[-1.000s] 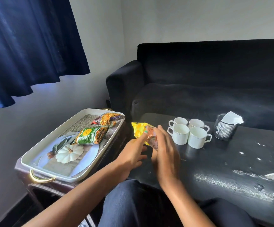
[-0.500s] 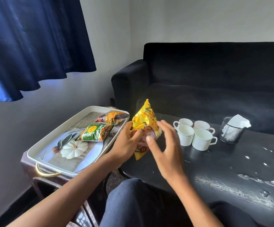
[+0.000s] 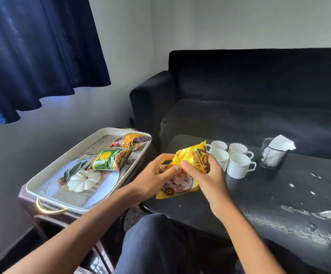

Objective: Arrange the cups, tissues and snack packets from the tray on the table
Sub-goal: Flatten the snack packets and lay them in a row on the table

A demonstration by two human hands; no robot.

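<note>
Both my hands hold a yellow snack packet (image 3: 188, 155) above the near left corner of the black table (image 3: 279, 194). My left hand (image 3: 156, 175) grips its left side and my right hand (image 3: 202, 175) grips its right side. On the white tray (image 3: 47, 173) to the left lie a green packet (image 3: 109, 160) and an orange-purple packet (image 3: 131, 141). Several white cups (image 3: 235, 165) stand clustered on the table just beyond the yellow packet. A black mesh holder with white tissues (image 3: 275, 153) stands to their right.
The tray rests on a small dark side table (image 3: 61, 220) left of my knee. A black sofa (image 3: 259, 99) runs behind the table. A blue curtain (image 3: 38, 52) hangs at the upper left. The table's surface is scuffed with white patches at the right.
The yellow packet went from low near the cups up into both hands and now tilts, lower, between them. My right hand has closed on its right side.
</note>
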